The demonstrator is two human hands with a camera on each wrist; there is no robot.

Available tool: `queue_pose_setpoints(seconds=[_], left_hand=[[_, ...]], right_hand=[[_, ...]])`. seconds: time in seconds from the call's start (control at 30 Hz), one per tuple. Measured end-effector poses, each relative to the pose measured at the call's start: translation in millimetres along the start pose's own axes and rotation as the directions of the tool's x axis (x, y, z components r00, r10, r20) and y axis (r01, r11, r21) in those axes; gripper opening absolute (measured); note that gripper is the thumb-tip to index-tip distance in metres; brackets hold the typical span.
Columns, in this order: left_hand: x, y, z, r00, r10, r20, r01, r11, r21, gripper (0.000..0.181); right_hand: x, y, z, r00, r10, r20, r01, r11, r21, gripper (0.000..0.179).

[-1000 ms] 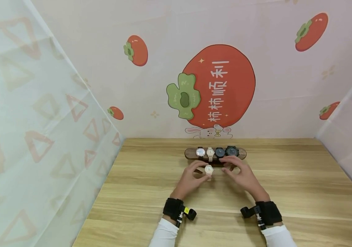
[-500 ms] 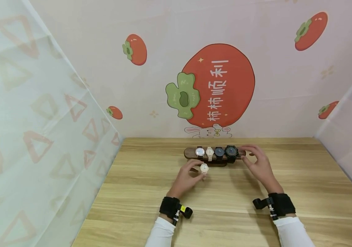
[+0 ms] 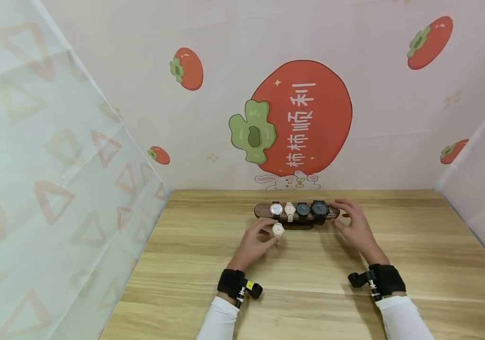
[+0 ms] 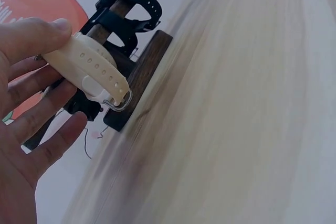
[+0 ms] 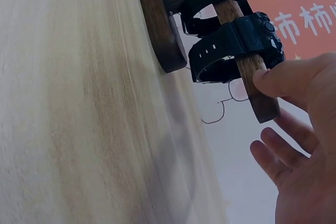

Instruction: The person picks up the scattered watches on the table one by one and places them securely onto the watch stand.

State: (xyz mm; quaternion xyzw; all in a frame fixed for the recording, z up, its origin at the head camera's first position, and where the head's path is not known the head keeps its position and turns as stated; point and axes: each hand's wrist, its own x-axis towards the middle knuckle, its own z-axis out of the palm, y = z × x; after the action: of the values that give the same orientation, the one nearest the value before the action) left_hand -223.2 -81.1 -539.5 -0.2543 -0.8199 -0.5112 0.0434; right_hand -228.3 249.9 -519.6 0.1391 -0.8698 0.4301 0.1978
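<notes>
In the head view a dark wooden watch stand [image 3: 262, 210] stands near the table's back edge. On its bar sit a white-dialled watch [image 3: 276, 209], a cream watch [image 3: 290, 209], a dark blue watch [image 3: 303, 209] and a bulky black watch [image 3: 320, 208]. My left hand [image 3: 252, 243] pinches a second cream watch [image 3: 278, 230] in front of the stand; its buckled strap [image 4: 97, 72] forms a loop in the left wrist view. My right hand [image 3: 356, 233] grips the bar's right end, thumb [image 5: 283, 80] beside the black watch; the index fingertip is hidden behind the bar.
Beneath everything is a light wood-grain table [image 3: 302, 302]. A printed cloth wall [image 3: 374, 156] rises right behind the stand, and another cloth wall [image 3: 72, 198] borders the left side. The stand's base [image 5: 157, 30] rests on the table below the bar.
My right hand has moved right, from before the dark watches to the bar's right end. My left hand has drawn slightly left with the cream watch still pinched. The stand has hardly moved.
</notes>
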Motion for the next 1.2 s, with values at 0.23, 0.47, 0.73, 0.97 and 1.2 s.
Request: queue_pose_setpoints(seconds=[0.23, 0.47, 0.73, 0.97, 1.2], left_hand=[[-0.7, -5.4, -9.7, 0.999, 0.001, -0.036, 0.000, 1.000, 0.009, 0.048], [-3.5, -10.0, -18.8, 0.998, -0.002, -0.069, 0.002, 1.000, 0.012, 0.048], [-6.0, -17.7, -28.1, 0.993, 0.031, -0.113, -0.027, 0.999, 0.037, 0.049], [-6.9, -17.1, -41.5, 0.991, 0.037, -0.125, -0.033, 0.999, 0.036, 0.047], [-4.8, -16.2, -54.7, 0.989, 0.026, -0.146, -0.018, 0.998, 0.055, 0.045]], right_hand=[[2.0, 1, 1, 0.999, 0.047, 0.027, -0.046, 0.999, -0.028, 0.044], [2.3, 0, 0, 0.998, 0.054, 0.032, -0.054, 0.998, -0.017, 0.044], [1.3, -1, 0, 0.997, 0.062, 0.035, -0.062, 0.998, -0.018, 0.044], [1.2, 0, 0, 0.997, 0.062, 0.036, -0.061, 0.998, -0.025, 0.044], [1.2, 1, 0, 0.997, 0.058, 0.041, -0.057, 0.998, -0.013, 0.044]])
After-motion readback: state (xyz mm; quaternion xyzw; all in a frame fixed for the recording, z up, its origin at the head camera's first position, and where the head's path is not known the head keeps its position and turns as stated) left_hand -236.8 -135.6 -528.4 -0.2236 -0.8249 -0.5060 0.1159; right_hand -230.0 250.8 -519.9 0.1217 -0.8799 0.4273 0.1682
